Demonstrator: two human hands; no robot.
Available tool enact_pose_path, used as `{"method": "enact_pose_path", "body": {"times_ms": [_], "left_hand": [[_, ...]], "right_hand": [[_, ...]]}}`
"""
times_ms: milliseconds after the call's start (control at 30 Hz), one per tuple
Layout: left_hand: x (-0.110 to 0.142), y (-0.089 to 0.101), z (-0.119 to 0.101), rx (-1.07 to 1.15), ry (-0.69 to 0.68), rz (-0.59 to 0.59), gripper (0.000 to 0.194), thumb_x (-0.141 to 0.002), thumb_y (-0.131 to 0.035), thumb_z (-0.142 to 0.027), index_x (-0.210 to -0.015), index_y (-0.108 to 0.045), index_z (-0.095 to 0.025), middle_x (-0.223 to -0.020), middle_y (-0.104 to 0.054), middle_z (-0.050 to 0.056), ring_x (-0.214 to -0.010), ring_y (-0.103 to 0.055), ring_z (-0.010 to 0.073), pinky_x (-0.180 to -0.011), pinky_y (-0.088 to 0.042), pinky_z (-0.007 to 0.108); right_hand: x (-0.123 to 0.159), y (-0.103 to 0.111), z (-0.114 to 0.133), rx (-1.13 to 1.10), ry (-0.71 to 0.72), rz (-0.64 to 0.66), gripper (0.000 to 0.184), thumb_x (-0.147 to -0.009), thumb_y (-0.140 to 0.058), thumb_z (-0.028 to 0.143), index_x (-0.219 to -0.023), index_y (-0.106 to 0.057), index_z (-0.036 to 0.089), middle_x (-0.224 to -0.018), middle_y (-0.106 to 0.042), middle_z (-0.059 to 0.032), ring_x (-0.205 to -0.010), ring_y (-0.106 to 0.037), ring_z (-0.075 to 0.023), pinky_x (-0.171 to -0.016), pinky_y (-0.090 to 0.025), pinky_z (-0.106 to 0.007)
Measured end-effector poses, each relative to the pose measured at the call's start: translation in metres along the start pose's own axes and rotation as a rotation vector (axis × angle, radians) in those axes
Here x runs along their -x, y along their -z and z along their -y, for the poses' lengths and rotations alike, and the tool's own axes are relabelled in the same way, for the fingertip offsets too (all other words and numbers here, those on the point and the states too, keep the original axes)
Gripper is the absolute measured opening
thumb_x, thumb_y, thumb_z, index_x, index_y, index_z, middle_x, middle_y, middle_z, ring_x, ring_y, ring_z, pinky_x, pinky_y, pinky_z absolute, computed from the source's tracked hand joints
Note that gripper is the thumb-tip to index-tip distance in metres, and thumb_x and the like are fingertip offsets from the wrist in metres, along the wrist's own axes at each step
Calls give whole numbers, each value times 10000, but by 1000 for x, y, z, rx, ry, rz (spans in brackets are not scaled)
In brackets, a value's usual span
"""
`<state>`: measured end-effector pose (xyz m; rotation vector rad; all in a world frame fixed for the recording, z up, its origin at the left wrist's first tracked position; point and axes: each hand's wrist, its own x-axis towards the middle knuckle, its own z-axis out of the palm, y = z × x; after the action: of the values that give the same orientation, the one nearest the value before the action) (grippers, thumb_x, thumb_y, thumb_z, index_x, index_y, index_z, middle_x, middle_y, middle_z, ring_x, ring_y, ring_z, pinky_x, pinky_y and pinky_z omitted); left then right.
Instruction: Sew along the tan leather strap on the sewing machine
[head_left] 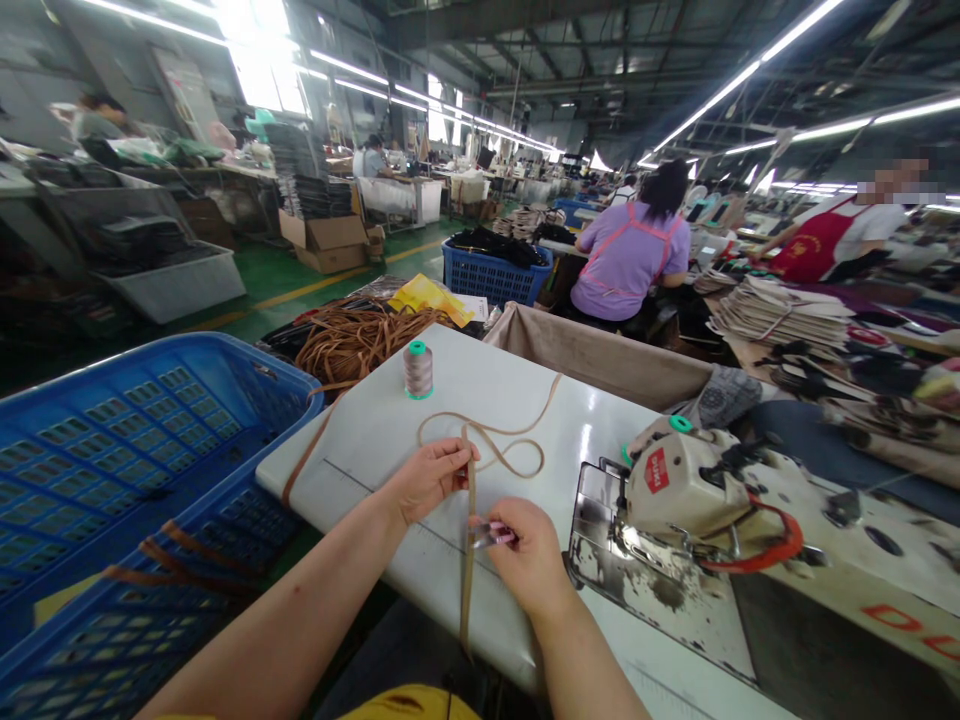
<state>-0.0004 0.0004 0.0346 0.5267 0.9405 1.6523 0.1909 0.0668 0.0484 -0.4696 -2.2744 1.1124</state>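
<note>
My left hand (442, 476) pinches a narrow tan strap (470, 580) over the white sewing table (360, 405). One part of the strap hangs down past the table's front edge, while the rest lies in loose loops farther back. In my right hand (526, 550) is a small pair of thread snips (491, 535) with pinkish handles, its fingers closed around them. The metal blades are at the strap, just below my left hand; whether they cut into it I cannot tell.
To the right stands a sewing machine (697, 490). A thread cone (418, 370) is upright at the table's back. At left is a blue basket (217, 350), with a heap of brown straps (360, 345) behind the table. A co-worker in purple (630, 255) sits ahead.
</note>
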Motion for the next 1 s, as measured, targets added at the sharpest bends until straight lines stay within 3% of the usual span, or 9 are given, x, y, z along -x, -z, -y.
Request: {"method": "enact_pose_path", "body": {"times_ms": [167, 267, 400, 500, 567, 667, 767, 867, 1000], "left_hand": [[1, -1, -1, -17, -33, 8, 433, -745, -970, -462, -876, -738, -120, -622, -551, -25, -543, -452, 50, -496, -326, 146], [1, 0, -3, -12, -27, 9, 437, -746, -971, -453, -876, -726, -115, -627, -565, -23, -501, -422, 28, -449, -260, 124], [-2, 4, -7, 127, -75, -104, 444, -711, -998, -385, -918, -703, -125, -812, -678, 14, -460, -375, -15, -404, -211, 99], [-3, 6, -9, 189, -88, -139, 450, -702, -1006, -359, -926, -691, -130, -807, -677, 6, -459, -397, -15, -406, -230, 86], [-3, 5, -8, 192, -74, -113, 437, -714, -1002, -354, -922, -690, -129, -787, -669, 3, -472, -433, -5, -421, -270, 87], [0, 3, -7, 169, -27, -48, 409, -741, -989, -359, -912, -698, -128, -733, -639, -8, -487, -465, 8, -444, -313, 93], [2, 2, -5, 144, 10, -11, 396, -758, -980, -377, -890, -703, -126, -703, -617, -12, -520, -508, 21, -478, -352, 95], [3, 2, -4, 116, 33, 22, 399, -767, -973, -398, -891, -709, -126, -722, -629, 0, -546, -542, 29, -497, -372, 98], [3, 3, -4, 89, 47, 53, 406, -775, -963, -426, -903, -713, -134, -726, -631, 1, -532, -538, 30, -480, -361, 99]], "right_hand": [[0, 4, 9, -309, -8, 336, 494, -920, -757, 572, -629, -588, 211, -588, -463, 48, -557, -410, -113, -561, -309, -270], [0, 5, 9, -335, -56, 356, 550, -912, -751, 640, -614, -581, 211, -591, -456, 43, -562, -394, -115, -546, -284, -278], [1, 2, 10, -262, 1, 451, 694, -948, -724, 598, -509, -341, 221, -552, -260, 72, -543, -240, -106, -531, -205, -296], [2, -1, 13, -298, -3, 560, 618, -950, -717, 549, -519, -419, 222, -550, -319, 66, -545, -289, -108, -529, -235, -281], [2, -3, 11, -341, -70, 500, 446, -931, -722, 502, -617, -585, 217, -590, -440, 51, -566, -375, -116, -545, -288, -270], [0, -4, 2, -314, -225, 187, 173, -888, -703, 392, -883, -715, 220, -652, -518, 52, -585, -435, -127, -567, -339, -264], [-2, -4, -9, -198, -252, -40, 188, -875, -686, 344, -1022, -715, 231, -733, -595, 33, -642, -521, -155, -608, -409, -276], [-3, -1, -11, -56, -144, -86, 173, -910, -671, 320, -1059, -711, 241, -909, -682, -17, -802, -610, -197, -730, -476, -314], [-2, 4, -7, 159, -44, -108, 193, -971, -689, 385, -1101, -683, 243, -953, -665, -33, -898, -611, -231, -827, -474, -358]]}}
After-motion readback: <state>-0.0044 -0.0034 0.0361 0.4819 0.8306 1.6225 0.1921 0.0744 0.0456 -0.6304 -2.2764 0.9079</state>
